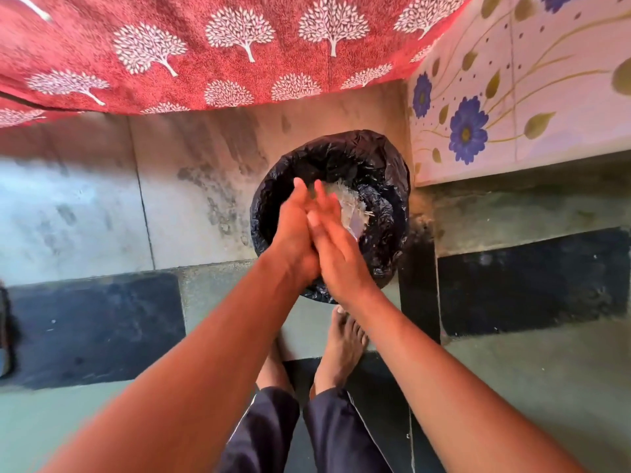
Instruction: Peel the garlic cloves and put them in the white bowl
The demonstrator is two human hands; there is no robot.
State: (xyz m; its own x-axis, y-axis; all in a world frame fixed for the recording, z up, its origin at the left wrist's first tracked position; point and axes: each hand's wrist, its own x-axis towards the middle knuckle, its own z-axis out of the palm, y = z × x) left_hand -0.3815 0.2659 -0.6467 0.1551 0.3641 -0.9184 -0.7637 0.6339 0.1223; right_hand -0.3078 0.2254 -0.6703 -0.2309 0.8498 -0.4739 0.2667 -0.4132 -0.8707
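My left hand and my right hand are pressed palm to palm with straight fingers, held over a round bin lined with a black plastic bag. Pale papery garlic skins lie inside the bin just beyond my fingertips. Neither hand holds anything that I can see. No garlic cloves and no white bowl are in view.
The bin stands on the floor against a grey wall, beside a flower-patterned tiled ledge on the right. A red cloth with white tree prints hangs above. My bare feet stand on grey and black floor tiles close to the bin.
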